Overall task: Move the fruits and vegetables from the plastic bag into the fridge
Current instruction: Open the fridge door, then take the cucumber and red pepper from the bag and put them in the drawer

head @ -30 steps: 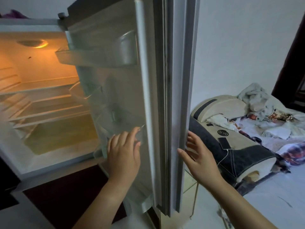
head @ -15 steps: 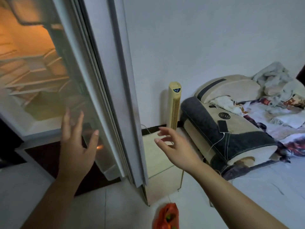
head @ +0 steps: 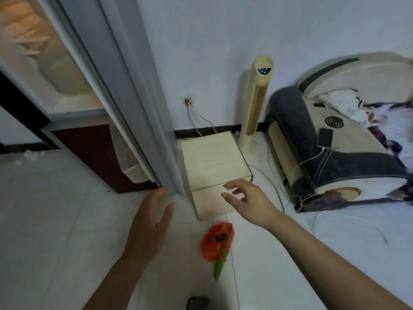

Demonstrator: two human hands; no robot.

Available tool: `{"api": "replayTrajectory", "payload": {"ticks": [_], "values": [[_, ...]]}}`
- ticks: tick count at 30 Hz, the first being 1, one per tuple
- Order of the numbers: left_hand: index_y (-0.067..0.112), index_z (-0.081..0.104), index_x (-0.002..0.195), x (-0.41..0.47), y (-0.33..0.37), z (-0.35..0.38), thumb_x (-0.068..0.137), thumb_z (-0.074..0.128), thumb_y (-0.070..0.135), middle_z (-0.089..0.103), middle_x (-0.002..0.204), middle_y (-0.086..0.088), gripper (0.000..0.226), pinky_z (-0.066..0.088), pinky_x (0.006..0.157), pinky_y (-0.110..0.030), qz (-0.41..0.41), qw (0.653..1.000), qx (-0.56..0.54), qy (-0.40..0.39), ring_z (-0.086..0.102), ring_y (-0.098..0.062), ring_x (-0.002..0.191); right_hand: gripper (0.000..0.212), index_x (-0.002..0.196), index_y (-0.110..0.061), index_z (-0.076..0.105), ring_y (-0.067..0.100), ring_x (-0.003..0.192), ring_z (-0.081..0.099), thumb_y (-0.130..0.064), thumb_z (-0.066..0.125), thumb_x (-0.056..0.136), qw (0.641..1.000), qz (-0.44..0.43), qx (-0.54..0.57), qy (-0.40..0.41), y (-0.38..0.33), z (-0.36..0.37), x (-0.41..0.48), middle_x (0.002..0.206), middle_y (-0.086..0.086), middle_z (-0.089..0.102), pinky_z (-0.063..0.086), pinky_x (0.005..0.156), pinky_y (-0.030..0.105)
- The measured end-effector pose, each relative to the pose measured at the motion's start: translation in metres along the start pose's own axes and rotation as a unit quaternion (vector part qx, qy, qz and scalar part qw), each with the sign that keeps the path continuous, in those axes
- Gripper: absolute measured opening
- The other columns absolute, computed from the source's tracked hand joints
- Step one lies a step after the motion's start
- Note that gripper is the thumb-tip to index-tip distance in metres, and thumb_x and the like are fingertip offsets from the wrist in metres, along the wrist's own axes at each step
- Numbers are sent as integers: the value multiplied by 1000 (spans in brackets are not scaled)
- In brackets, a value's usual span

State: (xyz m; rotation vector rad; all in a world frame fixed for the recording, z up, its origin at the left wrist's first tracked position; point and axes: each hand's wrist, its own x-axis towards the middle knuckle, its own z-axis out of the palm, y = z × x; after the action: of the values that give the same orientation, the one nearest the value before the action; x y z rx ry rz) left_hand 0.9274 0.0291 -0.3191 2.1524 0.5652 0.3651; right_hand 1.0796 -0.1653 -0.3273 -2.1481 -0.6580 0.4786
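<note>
A red plastic bag (head: 212, 242) lies on the white floor, its mouth open with dark produce inside. A green cucumber (head: 220, 264) sticks out of the bag toward me. My left hand (head: 152, 222) hovers above the floor, left of the bag, fingers straight and empty. My right hand (head: 248, 201) reaches out above and beyond the bag, fingers spread and relaxed, holding nothing. The fridge (head: 55, 70) stands open at the upper left, lit inside, and its door (head: 134, 97) swings out edge-on toward me.
A pale wooden box (head: 212, 157) sits behind the bag by the wall. A tall tower fan (head: 257, 104) stands next to it. A sofa (head: 324, 153) with a phone (head: 325, 137) on a cable fills the right. Cables trail on the floor. A dark object (head: 197, 303) lies near me.
My view has swung down and right from the fridge to the floor. Both hands left the fridge door and dropped toward the red bag, which has come fully into view.
</note>
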Motion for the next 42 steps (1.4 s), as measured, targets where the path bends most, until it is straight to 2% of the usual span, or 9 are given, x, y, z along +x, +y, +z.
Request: {"api": "replayTrajectory", "payload": {"ticks": [5, 9, 13, 19, 25, 29, 33, 38, 42], "values": [[25, 48, 128, 21, -32, 60, 91, 51, 36, 49, 125, 11, 40, 34, 91, -17, 19, 987, 52, -151, 44, -1, 112, 30, 115, -22, 58, 12, 102, 56, -38, 58, 89, 995, 82, -45, -30, 57, 19, -9, 117, -6, 56, 44, 80, 17], [21, 52, 126, 38, -62, 112, 90, 45, 38, 53, 125, 3, 40, 43, 94, -30, 50, 959, 118, -254, 51, -13, 114, 33, 118, -21, 57, 11, 102, 54, -39, 56, 90, 986, 110, -94, -81, 100, 39, -9, 120, -3, 57, 34, 76, 15], [19, 51, 127, 46, -104, 159, 88, 47, 37, 51, 127, -1, 43, 40, 94, -27, -9, 944, 122, -306, 51, -16, 115, 34, 119, -22, 56, 10, 104, 53, -40, 56, 90, 977, 118, -120, -130, 156, 65, -1, 121, -4, 57, 36, 81, 16], [23, 46, 130, 50, -207, 255, 95, 47, 31, 48, 128, 3, 36, 41, 89, -24, -68, 933, 158, -316, 50, -12, 111, 35, 120, -25, 56, 5, 103, 51, -43, 53, 90, 968, 97, -132, -188, 279, 134, 40, 123, -7, 56, 35, 85, 13], [23, 48, 126, 62, -339, 348, 89, 57, 33, 51, 124, 2, 39, 43, 88, -26, -123, 935, 168, -288, 52, -12, 108, 26, 113, -20, 59, 7, 92, 51, -34, 55, 92, 972, 83, -81, -203, 394, 220, 97, 113, -2, 58, 36, 68, 6], [16, 46, 131, 73, -428, 394, 90, 56, 31, 51, 128, -4, 44, 41, 94, -28, -155, 934, 165, -278, 49, -17, 113, 20, 101, -16, 62, 17, 97, 54, -32, 54, 92, 970, 43, -110, -213, 469, 281, 137, 108, 2, 56, 43, 83, 23], [20, 45, 131, 90, -512, 427, 88, 59, 37, 51, 127, -3, 48, 37, 86, -20, -189, 927, 150, -288, 48, -12, 107, 38, 118, -21, 58, 22, 122, 43, -44, 56, 88, 963, -26, -181, -199, 547, 341, 182, 139, 5, 36, 37, 99, 29], [23, 51, 124, 102, -572, 466, 91, 53, 40, 53, 113, 7, 38, 39, 81, -21, -155, 943, 163, -245, 53, -11, 101, 52, 128, -23, 50, 21, 121, 45, -45, 63, 83, 951, -127, -200, -198, 600, 380, 219, 138, 1, 41, 38, 97, 28], [45, 53, 116, 131, -649, 504, 79, 47, 72, 55, 116, 20, 46, 43, 80, -25, -131, 910, 189, -344, 54, 0, 100, 52, 125, -23, 55, 13, 111, 51, -43, 69, 79, 932, -185, -230, -210, 626, 383, 218, 125, -3, 56, 35, 91, 20]]}}
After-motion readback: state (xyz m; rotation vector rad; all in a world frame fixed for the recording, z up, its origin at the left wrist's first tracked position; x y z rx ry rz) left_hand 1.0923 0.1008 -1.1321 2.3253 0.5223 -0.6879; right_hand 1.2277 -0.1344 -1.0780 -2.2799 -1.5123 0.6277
